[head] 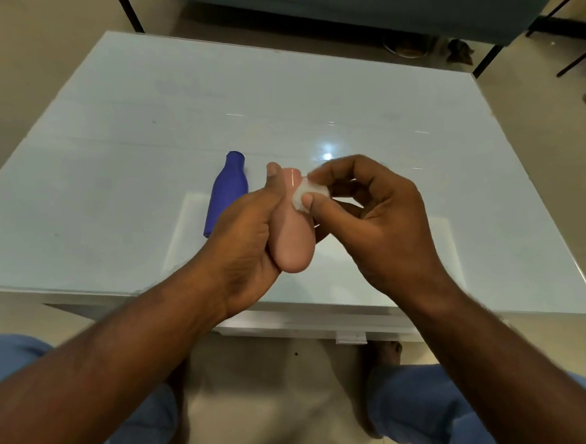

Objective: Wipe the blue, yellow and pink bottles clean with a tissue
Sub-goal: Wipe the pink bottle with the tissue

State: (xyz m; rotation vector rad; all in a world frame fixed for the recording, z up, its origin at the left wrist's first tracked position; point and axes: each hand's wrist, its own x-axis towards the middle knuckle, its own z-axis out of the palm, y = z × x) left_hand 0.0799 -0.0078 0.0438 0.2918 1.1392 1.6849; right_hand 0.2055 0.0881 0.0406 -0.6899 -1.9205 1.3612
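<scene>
My left hand grips the pink bottle above the table's near edge, its base towards me and its neck pointing away. My right hand pinches a small white wad of tissue between thumb and fingertips and holds it against the bottle's upper side near the neck. The blue bottle lies on its side on the glass table, just left of my left hand. No yellow bottle is in view.
The table has a pale glass top with a bright light reflection beyond my hands. A dark sofa or bench on black legs stands behind it. My knees in blue trousers and bare feet are below the near edge.
</scene>
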